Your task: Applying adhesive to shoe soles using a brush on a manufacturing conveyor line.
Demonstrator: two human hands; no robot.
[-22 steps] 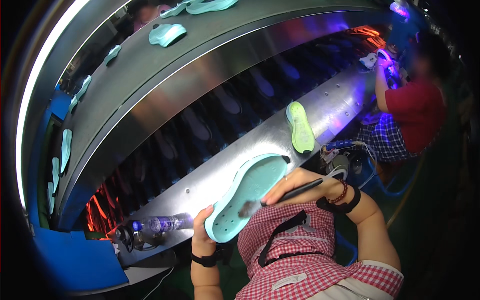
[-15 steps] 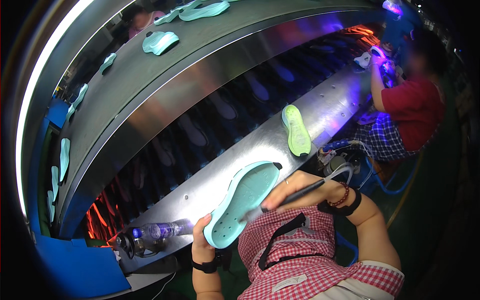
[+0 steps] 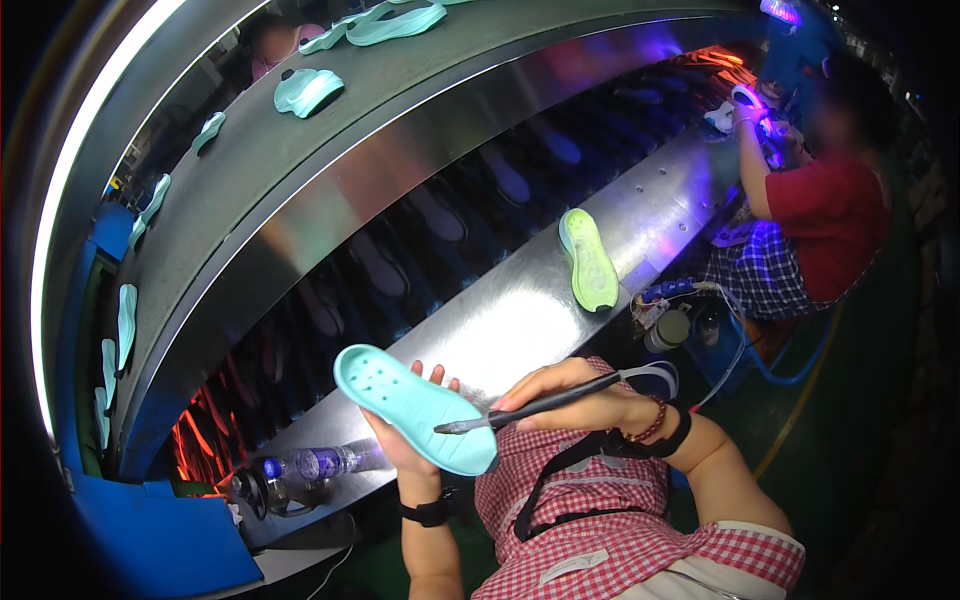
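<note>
The left hand now grips the sole turned around, so the right hand, gripping the brush, reaches the holeless end.

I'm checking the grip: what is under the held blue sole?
The left hand: fingertips show past one edge of the sole, part of the palm past the other. The palm's middle and the sole's underside are hidden.

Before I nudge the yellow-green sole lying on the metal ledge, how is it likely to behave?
The yellow-green sole would probably slide rather than roll: it lies broad and low on a smooth-looking, shiny metal ledge. Its moulded, foam-like look suggests it's light. It likely won't flop, since the similar teal sole shows no obvious sag in the left hand.
</note>
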